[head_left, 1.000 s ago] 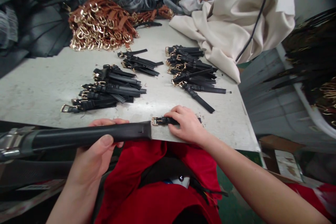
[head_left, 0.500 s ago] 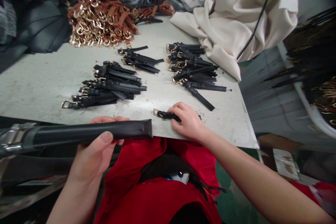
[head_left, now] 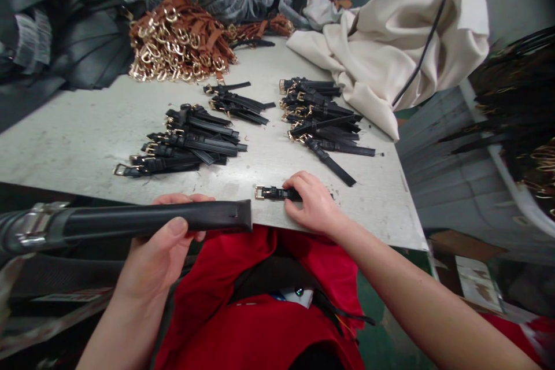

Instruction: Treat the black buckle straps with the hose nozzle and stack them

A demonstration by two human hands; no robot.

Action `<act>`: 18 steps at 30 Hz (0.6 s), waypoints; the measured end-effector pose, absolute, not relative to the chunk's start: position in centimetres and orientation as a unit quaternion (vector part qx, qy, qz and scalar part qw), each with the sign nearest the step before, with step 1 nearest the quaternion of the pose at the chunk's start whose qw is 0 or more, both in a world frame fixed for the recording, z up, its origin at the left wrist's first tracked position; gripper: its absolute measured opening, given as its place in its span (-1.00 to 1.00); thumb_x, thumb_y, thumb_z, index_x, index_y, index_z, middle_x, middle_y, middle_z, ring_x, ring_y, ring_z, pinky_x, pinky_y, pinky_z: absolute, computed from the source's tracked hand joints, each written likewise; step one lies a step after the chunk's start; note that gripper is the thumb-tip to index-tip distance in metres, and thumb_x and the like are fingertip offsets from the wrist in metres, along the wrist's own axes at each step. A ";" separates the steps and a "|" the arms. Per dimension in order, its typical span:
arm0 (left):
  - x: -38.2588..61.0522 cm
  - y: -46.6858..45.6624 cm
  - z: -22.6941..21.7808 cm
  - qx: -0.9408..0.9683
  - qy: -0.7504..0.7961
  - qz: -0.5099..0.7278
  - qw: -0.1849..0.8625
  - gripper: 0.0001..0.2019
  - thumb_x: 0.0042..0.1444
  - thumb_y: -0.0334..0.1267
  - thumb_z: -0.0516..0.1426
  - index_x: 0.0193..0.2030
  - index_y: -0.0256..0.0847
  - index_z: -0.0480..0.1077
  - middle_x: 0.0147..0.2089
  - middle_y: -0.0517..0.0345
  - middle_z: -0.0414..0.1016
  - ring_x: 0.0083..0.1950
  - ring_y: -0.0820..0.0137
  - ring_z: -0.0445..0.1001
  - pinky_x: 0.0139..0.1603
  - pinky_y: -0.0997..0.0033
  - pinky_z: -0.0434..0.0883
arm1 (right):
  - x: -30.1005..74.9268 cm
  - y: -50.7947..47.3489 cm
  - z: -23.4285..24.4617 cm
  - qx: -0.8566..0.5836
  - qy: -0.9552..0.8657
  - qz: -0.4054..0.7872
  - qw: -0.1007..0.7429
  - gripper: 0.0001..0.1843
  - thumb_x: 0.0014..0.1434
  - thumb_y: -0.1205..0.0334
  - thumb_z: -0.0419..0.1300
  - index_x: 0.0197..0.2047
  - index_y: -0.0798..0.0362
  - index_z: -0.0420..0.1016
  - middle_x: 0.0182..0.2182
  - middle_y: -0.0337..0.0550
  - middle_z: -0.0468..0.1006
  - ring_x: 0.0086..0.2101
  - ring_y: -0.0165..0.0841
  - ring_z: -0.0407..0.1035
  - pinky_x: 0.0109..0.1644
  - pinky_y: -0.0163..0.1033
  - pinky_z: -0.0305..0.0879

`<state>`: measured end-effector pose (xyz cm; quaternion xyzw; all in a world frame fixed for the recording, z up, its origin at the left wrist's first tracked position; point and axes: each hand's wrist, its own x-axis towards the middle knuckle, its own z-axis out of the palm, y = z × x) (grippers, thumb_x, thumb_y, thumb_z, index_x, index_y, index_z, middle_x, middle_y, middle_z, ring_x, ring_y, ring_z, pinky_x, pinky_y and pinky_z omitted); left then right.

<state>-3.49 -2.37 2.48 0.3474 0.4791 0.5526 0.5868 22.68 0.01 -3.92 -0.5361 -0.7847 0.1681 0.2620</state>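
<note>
My left hand [head_left: 162, 243] is closed around a wide black belt [head_left: 143, 221] that runs level from the left, its square end near the table's front edge. A metal buckle part [head_left: 32, 225] shows at the belt's far left. My right hand [head_left: 314, 203] presses with curled fingers on a short black strap with a gold buckle [head_left: 271, 192] lying flat on the grey table [head_left: 78, 133], close to the front edge. The strap's tail is hidden under my fingers.
Three heaps of short black straps lie further back: a left heap [head_left: 186, 141], a small middle heap [head_left: 238, 101], a right heap [head_left: 321, 118]. Behind are brown straps with gold buckles [head_left: 182, 34] and beige cloth [head_left: 390, 40] with a black cable. My red garment [head_left: 260, 312] is below.
My right hand has slid the short strap slightly away from the table's front edge. The left hand and the wide belt have kept their position.
</note>
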 end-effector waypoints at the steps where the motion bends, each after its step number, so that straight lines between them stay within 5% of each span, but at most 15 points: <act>1: -3.7 -2.4 2.4 0.353 0.474 0.551 0.589 -0.72 -0.24 -0.21 0.41 -0.34 -0.19 0.53 -0.26 0.03 0.62 -0.45 0.40 0.46 -0.51 0.48 0.42 | 22.5 -0.1 -3.7 -0.535 -0.788 0.161 0.259 -0.69 0.06 0.28 0.14 -0.08 0.12 0.43 -0.15 0.06 0.47 -0.11 -0.13 0.34 0.02 -0.02 0.28; 5: -4.0 -2.4 2.4 0.367 0.461 0.550 0.591 -0.72 -0.22 -0.21 0.40 -0.33 -0.20 0.53 -0.26 0.01 0.63 -0.45 0.39 0.46 -0.52 0.48 0.42 | 21.3 0.3 -2.8 -0.523 -0.807 0.151 0.231 -0.66 0.10 0.24 0.15 -0.03 0.09 0.44 -0.04 0.05 0.46 -0.06 -0.11 0.33 0.04 -0.01 0.24; 10: -3.9 -2.6 2.5 0.352 0.477 0.557 0.581 -0.68 -0.28 -0.16 0.42 -0.35 -0.17 0.53 -0.28 0.05 0.63 -0.44 0.41 0.47 -0.52 0.52 0.44 | 19.7 1.7 -2.4 -0.557 -0.781 0.206 0.193 -0.78 0.04 0.36 0.09 -0.22 0.06 0.45 -0.20 -0.04 0.49 -0.16 -0.19 0.34 -0.04 -0.09 0.24; 18: -4.1 -2.7 2.3 0.337 0.475 0.573 0.577 -0.66 -0.32 -0.15 0.43 -0.36 -0.17 0.53 -0.29 0.10 0.62 -0.45 0.43 0.47 -0.54 0.56 0.45 | 18.8 1.5 -2.1 -0.614 -0.744 0.213 0.155 -0.80 0.03 0.29 0.09 -0.24 0.03 0.44 -0.18 -0.07 0.50 -0.14 -0.16 0.33 -0.06 -0.08 0.15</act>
